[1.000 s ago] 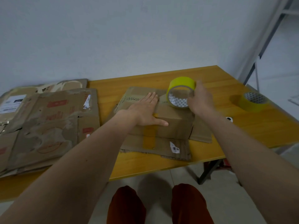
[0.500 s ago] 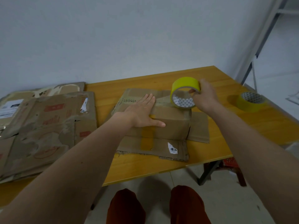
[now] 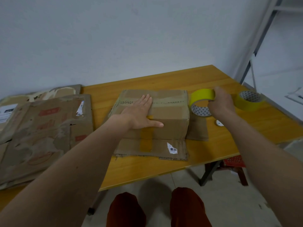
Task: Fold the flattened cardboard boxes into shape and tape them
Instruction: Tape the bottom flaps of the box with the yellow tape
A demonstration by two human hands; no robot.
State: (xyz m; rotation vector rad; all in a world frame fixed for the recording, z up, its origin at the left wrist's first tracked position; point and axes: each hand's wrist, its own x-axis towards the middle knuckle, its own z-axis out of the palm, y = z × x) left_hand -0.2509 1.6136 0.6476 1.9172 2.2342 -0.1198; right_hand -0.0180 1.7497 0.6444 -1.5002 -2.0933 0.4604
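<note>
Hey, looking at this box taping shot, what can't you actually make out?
Head view only:
- Print on the barcode label: too small.
- Small white object on the table: too small to identify.
- Any tape strip running from the tape roll: hidden by the right hand.
- Box top seam: partly under the left hand.
- Flattened cardboard stack: cut off at left edge.

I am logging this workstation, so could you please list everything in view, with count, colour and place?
folded cardboard box: one, brown, table centre
tape roll: one, yellow, held right of the box
second tape roll: one, yellow, table's right end
flattened boxes: a stack, brown, table's left
small white object: one, right of the box
table: one, orange-yellow wood
red stool: one, under the table's right
left hand: flat on the box top
right hand: grips the tape roll
</note>
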